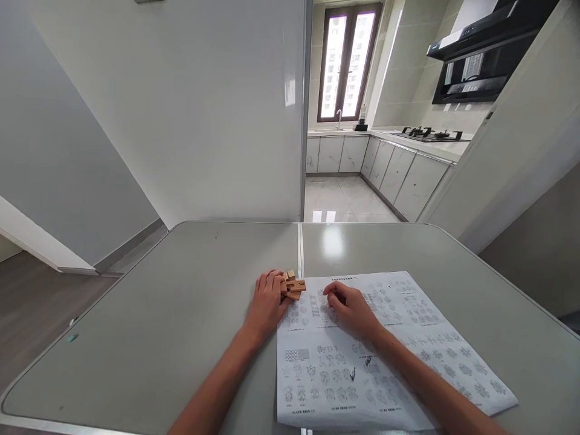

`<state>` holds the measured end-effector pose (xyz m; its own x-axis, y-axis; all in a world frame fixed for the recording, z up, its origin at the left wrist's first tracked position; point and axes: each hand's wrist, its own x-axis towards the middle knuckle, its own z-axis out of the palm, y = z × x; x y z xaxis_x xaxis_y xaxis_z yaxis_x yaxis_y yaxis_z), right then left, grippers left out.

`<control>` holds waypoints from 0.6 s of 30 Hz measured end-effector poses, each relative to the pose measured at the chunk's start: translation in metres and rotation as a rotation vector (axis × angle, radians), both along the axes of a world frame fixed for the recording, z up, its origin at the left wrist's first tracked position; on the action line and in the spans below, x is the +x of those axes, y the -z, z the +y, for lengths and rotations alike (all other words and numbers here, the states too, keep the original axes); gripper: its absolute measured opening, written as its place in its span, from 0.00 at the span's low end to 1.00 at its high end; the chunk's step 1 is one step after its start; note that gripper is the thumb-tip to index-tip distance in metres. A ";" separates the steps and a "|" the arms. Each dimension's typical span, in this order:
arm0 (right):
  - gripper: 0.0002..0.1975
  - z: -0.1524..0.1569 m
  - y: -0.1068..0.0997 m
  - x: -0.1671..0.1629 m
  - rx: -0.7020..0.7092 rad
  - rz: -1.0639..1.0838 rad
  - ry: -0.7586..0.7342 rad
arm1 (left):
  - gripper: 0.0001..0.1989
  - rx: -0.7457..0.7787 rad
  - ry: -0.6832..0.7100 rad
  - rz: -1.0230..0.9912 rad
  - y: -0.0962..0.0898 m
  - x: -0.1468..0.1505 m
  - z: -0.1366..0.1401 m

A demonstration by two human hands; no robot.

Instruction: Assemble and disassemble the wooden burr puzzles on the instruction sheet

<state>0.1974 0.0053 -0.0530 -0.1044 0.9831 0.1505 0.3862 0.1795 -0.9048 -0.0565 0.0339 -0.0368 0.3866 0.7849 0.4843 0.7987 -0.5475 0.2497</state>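
My left hand (268, 305) is wrapped round several small notched wooden puzzle pieces (293, 286) at the top left corner of a printed sheet. The fingers hide part of the pieces, and I cannot tell whether they are joined together. My right hand (351, 307) rests on the upper part of the instruction sheet (326, 393), its fingers curled in and the index finger reaching a little forward towards the printed figures. Nothing shows in that hand. Rows of small line drawings cover the sheet, along with a few dark pen marks near its middle.
The grey table (172, 338) has a metal seam across its middle. A small green bit (72, 338) lies near the left edge. Beyond stand a white wall panel (217, 121) and a kitchen with a stove (430, 135) and a window (348, 66).
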 end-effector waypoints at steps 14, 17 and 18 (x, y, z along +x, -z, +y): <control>0.10 0.000 -0.002 0.000 -0.008 0.003 -0.021 | 0.10 0.036 0.033 0.015 -0.006 0.002 -0.001; 0.09 0.002 -0.001 0.000 0.000 0.009 -0.018 | 0.11 0.048 0.027 0.018 -0.006 0.001 0.000; 0.09 0.002 0.000 0.000 0.002 0.008 -0.018 | 0.11 0.053 0.028 0.019 -0.006 0.001 0.000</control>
